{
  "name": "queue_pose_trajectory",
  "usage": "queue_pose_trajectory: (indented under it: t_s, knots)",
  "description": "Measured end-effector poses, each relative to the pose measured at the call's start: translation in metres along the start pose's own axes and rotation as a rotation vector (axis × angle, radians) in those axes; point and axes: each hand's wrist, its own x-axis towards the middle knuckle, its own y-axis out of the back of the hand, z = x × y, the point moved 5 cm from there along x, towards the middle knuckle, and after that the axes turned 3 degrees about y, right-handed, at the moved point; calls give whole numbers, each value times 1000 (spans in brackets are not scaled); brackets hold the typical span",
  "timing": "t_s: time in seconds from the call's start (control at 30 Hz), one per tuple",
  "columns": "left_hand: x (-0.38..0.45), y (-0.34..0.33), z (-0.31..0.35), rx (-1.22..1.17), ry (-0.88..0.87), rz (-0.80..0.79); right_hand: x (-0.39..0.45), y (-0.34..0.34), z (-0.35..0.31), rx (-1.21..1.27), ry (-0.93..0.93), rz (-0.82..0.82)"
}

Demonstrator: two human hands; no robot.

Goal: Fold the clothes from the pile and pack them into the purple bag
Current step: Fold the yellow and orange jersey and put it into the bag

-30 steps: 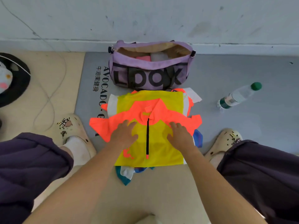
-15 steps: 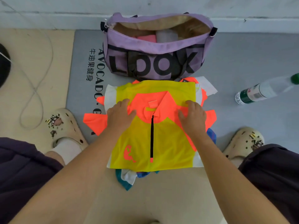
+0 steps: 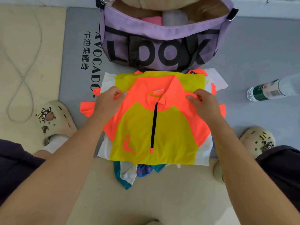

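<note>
Now 2 hands, left hand & right hand, fingers pinching 1 jersey; 1 purple bag.

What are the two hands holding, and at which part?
The left hand and right hand each pinch the orange-and-yellow zip shirt at its orange shoulders.

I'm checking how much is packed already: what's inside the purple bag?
Inside the bag, a folded pink item and a pale grey one show. Its front wall hides anything lower down.
</note>
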Motion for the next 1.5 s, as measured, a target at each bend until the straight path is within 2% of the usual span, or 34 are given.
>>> queue_pose_trajectory:
  t_s: [0.1,0.2,0.3,0.37,0.47,0.5,0.57,0.63,0.67,0.77,0.83,0.9,1.0,1.03,1.1,1.17,1.33,1.4,1.5]
  knots:
    - [5,0,10,61,-51,-97,4,-5,-1,-65,-28,-108]
    - [5,19,20,-19,-96,59,7,2,-5,-38,30,-93]
    - [5,31,30,-84,-147,197,12,14,-14,38,46,56]
    - [10,21,33,8,-134,130,18,12,-18,-11,32,68]
    - [7,4,28,249,-90,28,16,2,-17,-137,-44,-5]
    - [-2,3,26,297,-98,71,9,1,-18,-201,-45,24]
    - [-30,4,26,284,-107,255,-16,1,-22,-325,-24,201]
    - [-68,-8,24,145,-36,363,-49,-6,-27,-268,-36,341]
    - [-86,-21,21,45,46,333,-66,-16,-28,-172,-62,343]
    - [-139,-73,6,-149,355,113,-120,-63,-21,41,-269,165]
    - [-173,-96,-10,-199,511,40,-160,-91,-11,77,-438,63]
    - [-201,-109,-30,-385,753,-12,-198,-109,5,106,-618,-26]
    - [-228,-122,-49,-760,1123,-51,-237,-119,25,371,-869,-12]
    - [-229,-124,-52,-913,1166,-59,-243,-121,29,523,-950,26]
    - [-223,-120,-49,-1245,1141,-55,-243,-124,34,843,-1071,85]
    - [-213,-111,-49,-1409,1097,-32,-231,-123,32,1067,-1093,100]
    - [-206,-110,-45,-1414,1204,-142,-223,-125,21,1184,-1264,38]
    - [-208,-111,-47,-1380,1239,-173,-226,-128,17,1190,-1277,32]
    - [-208,-105,-53,-1431,1181,-85,-227,-129,18,1246,-1208,108]
